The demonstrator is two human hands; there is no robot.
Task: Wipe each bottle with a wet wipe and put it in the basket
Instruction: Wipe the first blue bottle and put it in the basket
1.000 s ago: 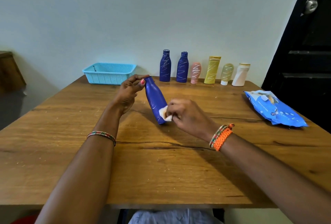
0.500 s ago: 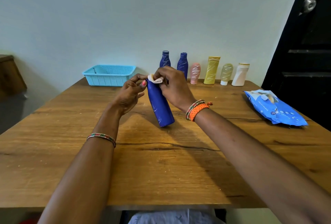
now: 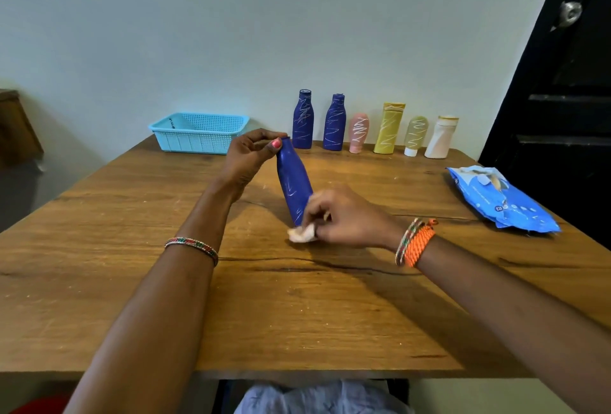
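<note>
A dark blue bottle [image 3: 292,182] with faint white scribbles stands tilted on the wooden table [image 3: 297,298], its base on the wood. My left hand [image 3: 251,155] pinches its neck at the top. My right hand [image 3: 344,215] grips a crumpled white wet wipe [image 3: 301,233] against the bottle's base. A light blue basket [image 3: 198,132] sits at the back left with no bottles visible in it. Against the wall stand two blue bottles [image 3: 302,119] [image 3: 334,122], a pink tube [image 3: 358,132], a yellow bottle [image 3: 389,127], a pale green tube [image 3: 415,136] and a white bottle [image 3: 441,137], all scribbled.
A blue pack of wet wipes [image 3: 502,202] lies at the table's right side. A dark door [image 3: 568,83] stands to the right. A crack runs across the tabletop in front of my hands.
My right hand slid the wipe from the bottle's neck down to its base. My left hand kept its hold on the top.
</note>
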